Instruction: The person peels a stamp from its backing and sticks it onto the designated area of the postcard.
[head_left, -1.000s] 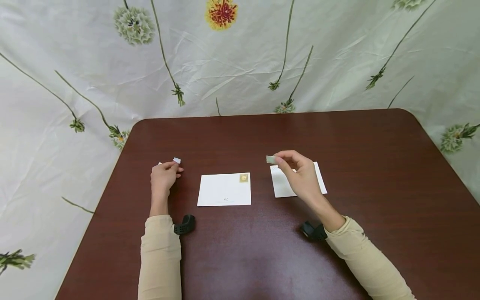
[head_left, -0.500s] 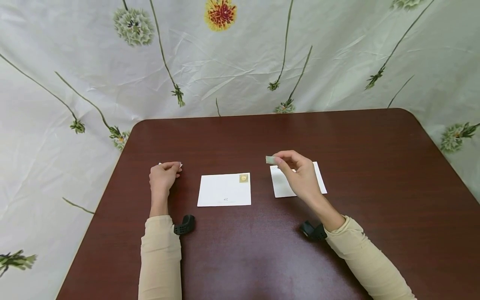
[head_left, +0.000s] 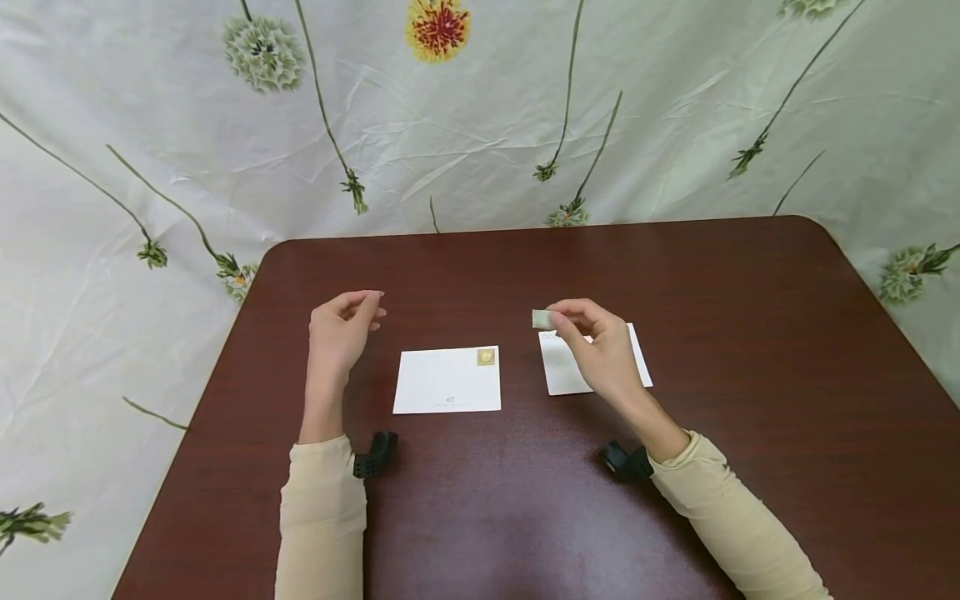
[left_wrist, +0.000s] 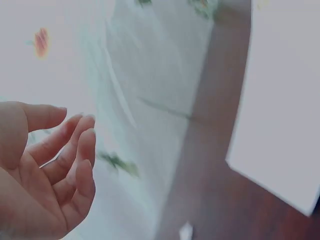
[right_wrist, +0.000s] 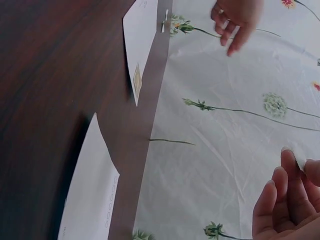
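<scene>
My right hand (head_left: 603, 350) pinches a small pale green stamp (head_left: 542, 319) between thumb and forefinger; its toothed edge shows in the right wrist view. Below that hand lies a white envelope (head_left: 561, 367) with a row of small printed boxes, partly covered by the hand. My left hand (head_left: 341, 333) is raised over the table's left side, fingers loosely bent, and in the left wrist view a gap shows between thumb and fingertips, with nothing held. Between the hands a second white envelope (head_left: 442, 382) lies flat, a gold stamp (head_left: 486, 357) in its upper right corner.
A small white piece (left_wrist: 186, 231) rests on the table near the left hand, hidden behind it in the head view. The dark red-brown table (head_left: 480, 283) ends at a flower-printed white cloth (head_left: 480, 125). Black wrist cameras (head_left: 375, 454) sit on both wrists.
My left hand has lifted off the table, rising away from the small white pieces it was touching, and moved slightly right. The right hand keeps its hold on the stamp in place.
</scene>
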